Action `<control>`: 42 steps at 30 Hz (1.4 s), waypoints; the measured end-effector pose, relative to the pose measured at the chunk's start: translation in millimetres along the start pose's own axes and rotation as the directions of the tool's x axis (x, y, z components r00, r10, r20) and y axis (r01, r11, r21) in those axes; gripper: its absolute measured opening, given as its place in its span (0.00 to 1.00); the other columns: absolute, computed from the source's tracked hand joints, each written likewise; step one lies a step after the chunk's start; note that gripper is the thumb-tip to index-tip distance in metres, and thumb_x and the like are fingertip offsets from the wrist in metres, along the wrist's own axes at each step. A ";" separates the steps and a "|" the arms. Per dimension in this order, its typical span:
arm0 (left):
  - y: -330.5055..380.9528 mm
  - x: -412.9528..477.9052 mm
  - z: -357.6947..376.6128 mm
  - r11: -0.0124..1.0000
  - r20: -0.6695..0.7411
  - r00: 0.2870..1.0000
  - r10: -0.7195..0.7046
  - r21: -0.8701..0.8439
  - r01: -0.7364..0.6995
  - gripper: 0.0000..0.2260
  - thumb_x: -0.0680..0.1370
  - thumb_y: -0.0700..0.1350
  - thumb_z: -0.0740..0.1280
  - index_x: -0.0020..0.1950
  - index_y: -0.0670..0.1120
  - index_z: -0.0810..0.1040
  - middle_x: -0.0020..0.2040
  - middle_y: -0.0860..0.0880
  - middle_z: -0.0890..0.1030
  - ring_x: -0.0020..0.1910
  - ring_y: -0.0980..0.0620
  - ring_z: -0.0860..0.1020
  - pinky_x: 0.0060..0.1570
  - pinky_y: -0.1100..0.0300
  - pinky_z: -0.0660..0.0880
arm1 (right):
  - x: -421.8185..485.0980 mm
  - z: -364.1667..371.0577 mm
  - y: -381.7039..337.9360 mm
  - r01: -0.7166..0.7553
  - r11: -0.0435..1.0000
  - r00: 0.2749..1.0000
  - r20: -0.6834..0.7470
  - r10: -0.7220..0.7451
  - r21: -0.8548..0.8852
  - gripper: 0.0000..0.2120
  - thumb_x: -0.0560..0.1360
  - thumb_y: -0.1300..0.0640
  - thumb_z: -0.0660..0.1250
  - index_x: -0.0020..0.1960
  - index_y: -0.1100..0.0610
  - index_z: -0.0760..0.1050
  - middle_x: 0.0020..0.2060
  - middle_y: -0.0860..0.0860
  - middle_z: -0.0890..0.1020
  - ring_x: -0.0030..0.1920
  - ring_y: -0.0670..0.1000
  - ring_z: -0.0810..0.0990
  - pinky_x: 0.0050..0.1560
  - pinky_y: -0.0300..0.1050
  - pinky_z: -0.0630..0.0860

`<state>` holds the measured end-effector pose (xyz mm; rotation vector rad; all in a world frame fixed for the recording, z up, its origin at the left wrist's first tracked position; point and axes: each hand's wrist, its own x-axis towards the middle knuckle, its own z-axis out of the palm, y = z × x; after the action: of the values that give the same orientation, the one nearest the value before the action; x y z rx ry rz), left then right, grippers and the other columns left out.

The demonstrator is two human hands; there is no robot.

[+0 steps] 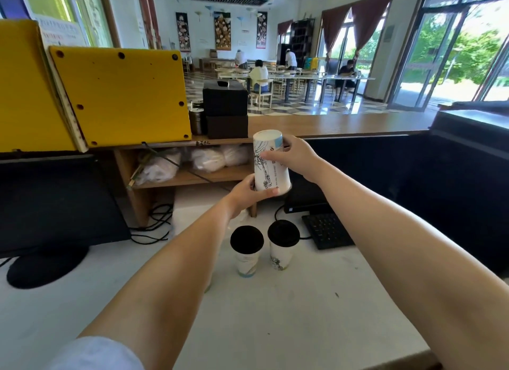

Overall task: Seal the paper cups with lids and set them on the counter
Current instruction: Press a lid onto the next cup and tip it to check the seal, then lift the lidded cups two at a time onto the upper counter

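Observation:
I hold a white printed paper cup [270, 160] upside down in the air, its base pointing up. My right hand [296, 156] grips its upper part from the right. My left hand [249, 194] holds its wide lower rim from below and the left. No lid shows on this cup. Below my hands, two more white paper cups stand upright on the white counter [316, 301], each closed with a black lid: one on the left [247, 250] and one on the right [283, 244].
A black keyboard [326, 233] lies right of the cups and a black monitor [52, 204] stands at the left. A wooden shelf [192, 177] with plastic bags, a yellow panel [121, 94] and black boxes [225, 108] rise behind. People sit at tables far back.

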<state>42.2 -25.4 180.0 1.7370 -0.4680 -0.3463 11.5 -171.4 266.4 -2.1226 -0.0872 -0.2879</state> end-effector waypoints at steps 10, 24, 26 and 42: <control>-24.8 -26.8 61.4 0.324 0.207 0.968 -0.139 -0.915 0.242 0.44 0.66 0.63 0.69 0.74 0.41 0.58 0.68 0.38 0.71 0.67 0.41 0.70 0.56 0.43 0.75 | -23.5 25.8 15.7 -0.080 0.814 0.954 -0.192 0.230 0.575 0.19 0.70 0.54 0.74 0.57 0.58 0.75 0.51 0.55 0.83 0.51 0.55 0.83 0.49 0.49 0.81; 8.3 -15.4 5.3 0.484 -0.034 0.999 -0.026 -0.875 -0.017 0.20 0.75 0.45 0.67 0.66 0.44 0.70 0.53 0.47 0.83 0.61 0.49 0.75 0.56 0.51 0.75 | -74.3 33.0 60.0 -0.305 0.896 0.952 0.116 0.282 0.322 0.21 0.73 0.48 0.69 0.64 0.51 0.71 0.58 0.48 0.79 0.59 0.47 0.77 0.56 0.44 0.77; 15.8 -17.4 -5.8 0.659 -0.091 0.995 0.036 -0.747 -0.092 0.22 0.74 0.42 0.68 0.67 0.44 0.69 0.54 0.48 0.81 0.55 0.52 0.79 0.49 0.55 0.78 | -73.5 36.6 71.7 -0.339 0.927 0.935 0.163 0.314 0.160 0.20 0.72 0.50 0.71 0.62 0.47 0.71 0.56 0.45 0.80 0.58 0.46 0.78 0.51 0.39 0.75; -10.7 -15.2 -41.6 0.970 -0.185 0.980 0.072 -0.215 -0.112 0.31 0.61 0.43 0.78 0.61 0.52 0.73 0.50 0.58 0.83 0.46 0.63 0.81 0.38 0.71 0.76 | -87.0 93.3 215.4 -0.534 0.823 0.840 0.017 0.542 0.194 0.43 0.63 0.65 0.79 0.71 0.58 0.61 0.67 0.56 0.70 0.66 0.55 0.70 0.67 0.55 0.69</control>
<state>49.9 19.5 178.1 1.5047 -0.3654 -0.1696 -19.2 -204.8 20.1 -1.8554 0.4898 0.0203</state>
